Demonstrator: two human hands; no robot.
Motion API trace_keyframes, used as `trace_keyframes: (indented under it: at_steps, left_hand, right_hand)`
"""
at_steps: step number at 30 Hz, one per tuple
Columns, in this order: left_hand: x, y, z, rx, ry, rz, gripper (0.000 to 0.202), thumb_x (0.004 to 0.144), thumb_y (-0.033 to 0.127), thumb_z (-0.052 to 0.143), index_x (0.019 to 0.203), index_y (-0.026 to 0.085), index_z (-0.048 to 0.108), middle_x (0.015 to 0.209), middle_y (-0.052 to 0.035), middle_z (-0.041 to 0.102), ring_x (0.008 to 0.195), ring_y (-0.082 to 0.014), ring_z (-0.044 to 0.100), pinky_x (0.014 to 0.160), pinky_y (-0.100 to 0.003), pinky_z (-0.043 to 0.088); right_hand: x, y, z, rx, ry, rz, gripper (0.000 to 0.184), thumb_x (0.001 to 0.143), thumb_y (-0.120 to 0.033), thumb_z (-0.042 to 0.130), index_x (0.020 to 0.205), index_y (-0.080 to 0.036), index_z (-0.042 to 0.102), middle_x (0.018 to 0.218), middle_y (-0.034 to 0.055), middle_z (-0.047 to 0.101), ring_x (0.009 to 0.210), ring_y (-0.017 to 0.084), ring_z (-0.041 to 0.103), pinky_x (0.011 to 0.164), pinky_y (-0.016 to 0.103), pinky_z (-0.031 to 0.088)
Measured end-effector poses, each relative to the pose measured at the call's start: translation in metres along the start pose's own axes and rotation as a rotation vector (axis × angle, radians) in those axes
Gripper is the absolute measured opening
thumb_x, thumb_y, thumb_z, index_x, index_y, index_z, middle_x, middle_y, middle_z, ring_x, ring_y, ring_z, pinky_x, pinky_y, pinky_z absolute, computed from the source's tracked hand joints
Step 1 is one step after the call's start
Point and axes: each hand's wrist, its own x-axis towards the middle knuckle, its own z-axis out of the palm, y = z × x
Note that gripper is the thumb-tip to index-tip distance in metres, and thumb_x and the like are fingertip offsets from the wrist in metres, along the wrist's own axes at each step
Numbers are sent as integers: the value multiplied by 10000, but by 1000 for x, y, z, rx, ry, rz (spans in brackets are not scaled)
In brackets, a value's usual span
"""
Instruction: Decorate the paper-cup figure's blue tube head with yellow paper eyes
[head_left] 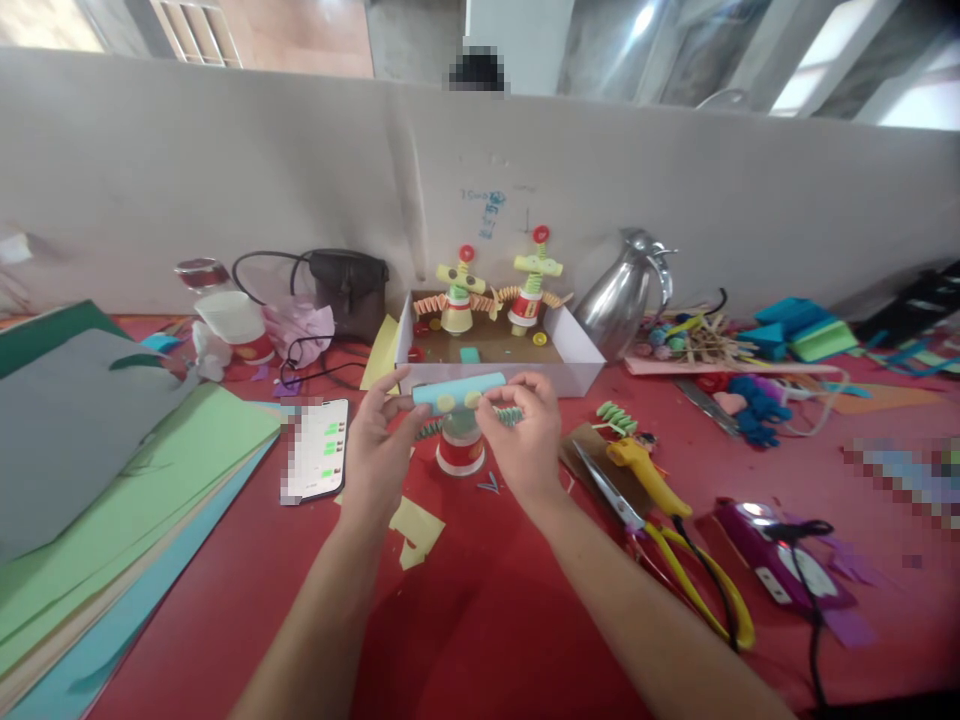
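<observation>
Between my two hands is a light blue paper tube (442, 389) with two pale yellow round dots on its front. My left hand (379, 430) has its fingers closed on the tube's left end. The fingertips of my right hand (526, 425) pinch the right end, close to one yellow dot. Just below and behind the tube stands an upright red and white paper cup (460, 455) with green folded-paper springs sticking out at its sides. The cup's top is partly hidden by the tube and my fingers.
Behind stands a white box (510, 378) with two paper-cup figures (457, 318). Scissors (611, 490), a yellow glue gun (651, 475) and a purple corded device (772, 560) lie right. A phone (319, 450) and coloured paper sheets (150, 490) lie left; a metal jug (622, 295) stands behind.
</observation>
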Motion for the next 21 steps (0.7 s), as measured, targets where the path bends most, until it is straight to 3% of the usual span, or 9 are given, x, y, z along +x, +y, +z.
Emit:
trace_keyframes:
  at_steps: [3,15,21]
  left_hand:
    - [0,0,0,-10,0,-3,529,771,262,745,1279,270,595,786,30,603,755,-99,577,669,-189,466]
    - [-1,1,-1,41,8,-16,511,788,277,731,1282,279,597,808,18,591,722,-98,543,569,-184,406]
    - [0,1,0,30,1,-13,507,793,276,730,1282,272,594,803,20,594,737,-101,556,608,-192,426]
  right_hand:
    - [-2,-1,0,-9,3,19,47,772,-224,673,745,-192,693,945,39,562,914,216,599,902,409,463]
    - [-2,4,-2,16,-29,19,76,822,-264,648,780,-207,678,951,41,595,942,224,601,897,411,453]
    - [-2,3,-2,13,-9,-8,70,826,-246,647,772,-204,665,942,45,595,922,222,608,880,411,470]
